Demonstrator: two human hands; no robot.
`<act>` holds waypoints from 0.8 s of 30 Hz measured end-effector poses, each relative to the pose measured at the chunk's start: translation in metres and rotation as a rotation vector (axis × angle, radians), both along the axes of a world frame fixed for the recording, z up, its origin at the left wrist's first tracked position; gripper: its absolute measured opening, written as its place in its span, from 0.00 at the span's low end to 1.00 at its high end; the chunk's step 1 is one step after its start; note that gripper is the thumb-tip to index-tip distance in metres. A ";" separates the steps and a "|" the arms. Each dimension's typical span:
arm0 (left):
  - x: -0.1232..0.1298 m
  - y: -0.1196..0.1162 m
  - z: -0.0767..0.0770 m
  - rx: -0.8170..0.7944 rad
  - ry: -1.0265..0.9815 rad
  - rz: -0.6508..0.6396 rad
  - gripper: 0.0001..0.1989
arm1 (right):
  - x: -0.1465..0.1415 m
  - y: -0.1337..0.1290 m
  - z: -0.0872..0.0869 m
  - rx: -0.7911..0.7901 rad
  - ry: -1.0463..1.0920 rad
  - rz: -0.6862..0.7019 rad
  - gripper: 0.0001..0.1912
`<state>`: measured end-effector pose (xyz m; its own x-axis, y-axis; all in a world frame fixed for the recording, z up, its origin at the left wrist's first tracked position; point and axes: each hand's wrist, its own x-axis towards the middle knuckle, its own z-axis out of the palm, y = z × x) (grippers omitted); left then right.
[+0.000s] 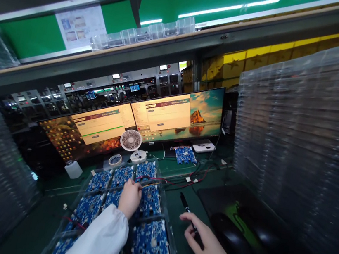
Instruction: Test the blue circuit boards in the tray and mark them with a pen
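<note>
On the green tabletop (175,202) we have a clear tray (170,236) of blue circuit boards (152,241), our left grip (130,199) over its farther boards and our right grip (207,245) just beyond its right side. That right grip is closed around a black pen (198,235), slanting with its cap past our fingers. A thin yellow wire (151,184) runs beside the left fingertips; we cannot tell whether they pinch it.

Worktop (174,209) strip between tray (170,237) and right hand (210,247) was left open; beyond, crossed by cables (168,181). Right was blocked by plastic stack (290,134), overhead by shelf (167,45).
</note>
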<state>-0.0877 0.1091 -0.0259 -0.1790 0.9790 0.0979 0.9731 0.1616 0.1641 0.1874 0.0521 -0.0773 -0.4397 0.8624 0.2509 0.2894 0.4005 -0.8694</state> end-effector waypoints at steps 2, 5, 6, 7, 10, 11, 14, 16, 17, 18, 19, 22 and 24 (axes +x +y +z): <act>-0.005 0.003 -0.002 0.051 0.052 0.035 0.10 | 0.000 -0.001 0.000 -0.002 -0.004 0.007 0.16; -0.011 0.011 -0.004 0.000 0.103 0.012 0.10 | 0.000 -0.001 -0.001 -0.006 -0.015 0.013 0.16; -0.013 0.014 -0.005 -0.042 0.106 -0.016 0.10 | -0.001 -0.001 -0.001 -0.007 -0.018 0.014 0.16; -0.015 0.017 -0.005 -0.080 0.109 -0.045 0.11 | -0.001 -0.001 -0.002 -0.007 -0.022 0.015 0.16; -0.018 0.025 -0.004 -0.161 0.127 -0.086 0.13 | -0.001 0.000 -0.004 -0.006 -0.030 0.017 0.17; -0.018 0.027 -0.002 -0.180 0.137 -0.081 0.14 | -0.001 0.000 -0.004 -0.005 -0.033 0.019 0.17; -0.012 0.031 0.003 -0.218 0.163 -0.038 0.17 | -0.001 0.000 -0.006 0.001 -0.040 0.024 0.17; -0.006 0.033 0.007 -0.223 0.173 -0.010 0.19 | 0.000 0.000 -0.006 0.010 -0.041 0.025 0.16; -0.004 0.034 0.009 -0.224 0.175 0.004 0.20 | 0.000 0.000 -0.006 0.016 -0.040 0.025 0.16; -0.002 0.034 0.010 -0.223 0.173 0.016 0.20 | 0.000 0.001 -0.006 0.022 -0.039 0.026 0.16; 0.000 0.035 0.012 -0.221 0.168 0.024 0.19 | -0.001 0.001 -0.006 0.026 -0.038 0.026 0.16; 0.001 0.038 0.015 -0.210 0.136 0.033 0.16 | -0.001 0.001 -0.007 0.022 -0.049 0.031 0.16; 0.000 0.041 0.016 -0.207 0.110 0.046 0.17 | -0.001 0.001 -0.008 0.007 -0.061 0.036 0.16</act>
<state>-0.0875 0.1498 -0.0102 -0.2237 0.9711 -0.0831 0.9741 0.2258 0.0161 0.1860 0.0529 -0.0849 -0.4851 0.8441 0.2286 0.3275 0.4177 -0.8475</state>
